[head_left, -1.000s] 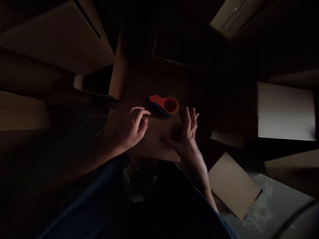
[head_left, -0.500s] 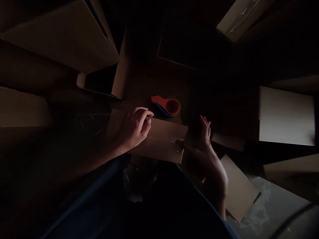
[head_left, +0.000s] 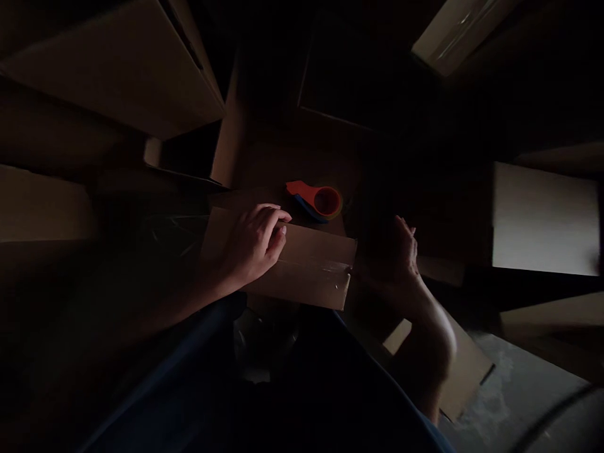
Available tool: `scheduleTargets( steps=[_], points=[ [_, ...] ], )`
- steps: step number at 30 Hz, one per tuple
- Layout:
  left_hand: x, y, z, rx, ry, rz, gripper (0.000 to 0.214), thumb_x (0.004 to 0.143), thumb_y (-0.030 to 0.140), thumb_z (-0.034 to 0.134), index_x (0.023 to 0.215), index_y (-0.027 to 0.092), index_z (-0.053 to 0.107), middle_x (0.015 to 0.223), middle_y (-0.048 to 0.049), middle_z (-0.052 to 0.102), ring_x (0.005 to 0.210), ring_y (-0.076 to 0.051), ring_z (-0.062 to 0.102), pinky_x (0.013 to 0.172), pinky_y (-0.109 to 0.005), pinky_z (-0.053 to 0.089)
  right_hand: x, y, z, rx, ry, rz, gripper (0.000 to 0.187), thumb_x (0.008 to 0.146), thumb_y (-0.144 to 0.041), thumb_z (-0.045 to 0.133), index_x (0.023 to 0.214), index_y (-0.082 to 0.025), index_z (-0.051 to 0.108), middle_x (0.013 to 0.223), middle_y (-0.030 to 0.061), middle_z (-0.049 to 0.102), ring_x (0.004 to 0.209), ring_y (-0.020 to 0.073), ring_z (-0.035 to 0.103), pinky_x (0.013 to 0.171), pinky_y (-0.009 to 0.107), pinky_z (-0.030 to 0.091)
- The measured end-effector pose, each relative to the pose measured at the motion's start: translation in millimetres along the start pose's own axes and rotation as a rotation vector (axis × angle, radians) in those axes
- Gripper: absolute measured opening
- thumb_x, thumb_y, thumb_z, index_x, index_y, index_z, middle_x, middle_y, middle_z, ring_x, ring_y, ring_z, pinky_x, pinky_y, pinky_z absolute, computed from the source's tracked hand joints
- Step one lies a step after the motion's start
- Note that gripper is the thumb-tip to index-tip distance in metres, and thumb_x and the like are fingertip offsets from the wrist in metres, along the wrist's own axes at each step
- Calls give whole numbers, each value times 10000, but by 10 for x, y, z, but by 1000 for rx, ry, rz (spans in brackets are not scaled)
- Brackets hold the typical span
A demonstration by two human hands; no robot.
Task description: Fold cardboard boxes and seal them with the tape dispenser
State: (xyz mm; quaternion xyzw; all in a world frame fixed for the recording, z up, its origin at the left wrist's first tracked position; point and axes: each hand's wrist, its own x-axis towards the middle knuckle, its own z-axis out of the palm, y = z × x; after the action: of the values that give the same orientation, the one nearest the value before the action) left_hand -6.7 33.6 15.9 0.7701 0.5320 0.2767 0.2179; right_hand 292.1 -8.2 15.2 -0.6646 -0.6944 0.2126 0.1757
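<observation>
A small brown cardboard box (head_left: 311, 270) lies in front of me, with a taped seam running along its top. My left hand (head_left: 259, 242) lies on its left part, fingers bent around the far edge and thumb on the top face. Off the box's right end, my right hand (head_left: 403, 255) is held apart from it. Its fingers are stretched out and nothing shows in them; much of the palm is in shadow. Just beyond the box sits an orange and blue tape dispenser (head_left: 309, 194), touched by neither hand.
A large open carton (head_left: 127, 75) stands at the upper left. On the right are a pale box (head_left: 545, 220) and a cardboard piece (head_left: 467, 371) on the grey floor (head_left: 514, 390). Another taped box (head_left: 457, 38) is at the upper right. The scene is very dark.
My right hand has moved away to the right from the box's taped end, where its thumb was. My left hand, the box and the tape dispenser have stayed in place.
</observation>
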Motion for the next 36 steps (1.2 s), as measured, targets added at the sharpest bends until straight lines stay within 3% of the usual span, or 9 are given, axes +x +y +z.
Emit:
scheduleTargets(
  steps=[5, 9, 11, 16, 23, 25, 28, 32, 36],
  points=[
    [3, 5, -3, 12, -10, -18, 156, 977, 188, 511, 1098, 230, 601, 1135, -68, 731, 1207, -256, 641, 967, -428, 491, -7, 61, 118, -24, -11, 14, 1231, 720, -498, 750, 1649, -393, -50, 1742, 39, 174, 1611, 446, 49, 1252, 716, 257],
    [7, 8, -3, 17, -12, -3, 160, 978, 185, 511, 1106, 230, 597, 1124, -63, 737, 1208, -259, 638, 959, -429, 485, 39, -15, 304, -10, 25, -2, 1350, 667, -557, 804, 1644, -266, -82, 1720, 180, 179, 1598, 486, 77, 1243, 726, 241],
    [9, 5, 3, 22, -13, 5, 157, 979, 184, 513, 1106, 226, 596, 1121, -64, 737, 1202, -258, 638, 951, -423, 484, 45, -131, 353, 24, -22, -24, 1375, 668, -576, 816, 1639, -233, -95, 1713, 224, 145, 1592, 505, 64, 1219, 752, 236],
    [9, -6, 25, 34, 2, 10, 161, 979, 190, 515, 1111, 229, 598, 1130, -62, 732, 1209, -258, 630, 969, -425, 478, 24, -384, 344, 115, -130, -23, 1326, 734, -569, 801, 1638, -317, -137, 1741, 173, -63, 1604, 464, -59, 1194, 765, 251],
    [8, 5, 15, 42, -12, 1, 149, 992, 209, 497, 1103, 231, 596, 1124, -61, 732, 1210, -257, 630, 962, -420, 481, 35, -19, 329, 39, -65, -30, 1470, 627, -554, 872, 1631, -289, -169, 1715, 209, -1, 1590, 507, -14, 1188, 779, 232],
    [6, 4, 17, 39, -10, 5, 149, 993, 209, 499, 1106, 229, 594, 1126, -60, 731, 1212, -257, 628, 964, -419, 481, 29, -14, 332, 49, -83, -35, 1458, 638, -538, 868, 1632, -282, -168, 1716, 211, 1, 1589, 507, -8, 1183, 779, 241],
    [4, 1, 22, 44, 0, 12, 151, 992, 201, 500, 1105, 226, 598, 1122, -58, 733, 1213, -255, 627, 968, -414, 475, 19, -216, 344, 100, -176, -44, 1385, 692, -518, 841, 1639, -306, -147, 1731, 185, -9, 1596, 491, -43, 1171, 786, 262],
    [8, 9, 14, 58, -15, 0, 158, 990, 188, 508, 1108, 213, 609, 1132, -68, 732, 1208, -254, 627, 977, -411, 472, 21, -598, 368, 126, -203, -15, 1314, 727, -443, 807, 1639, -348, -135, 1744, 135, -30, 1601, 467, -81, 1195, 794, 204],
    [16, 24, 2, 60, -33, -18, 166, 985, 189, 504, 1106, 213, 614, 1142, -74, 730, 1213, -259, 626, 971, -416, 479, 32, -646, 334, 71, -183, 34, 1288, 743, -472, 790, 1645, -327, -117, 1744, 144, -12, 1600, 472, -77, 1190, 808, 180]
  ],
)
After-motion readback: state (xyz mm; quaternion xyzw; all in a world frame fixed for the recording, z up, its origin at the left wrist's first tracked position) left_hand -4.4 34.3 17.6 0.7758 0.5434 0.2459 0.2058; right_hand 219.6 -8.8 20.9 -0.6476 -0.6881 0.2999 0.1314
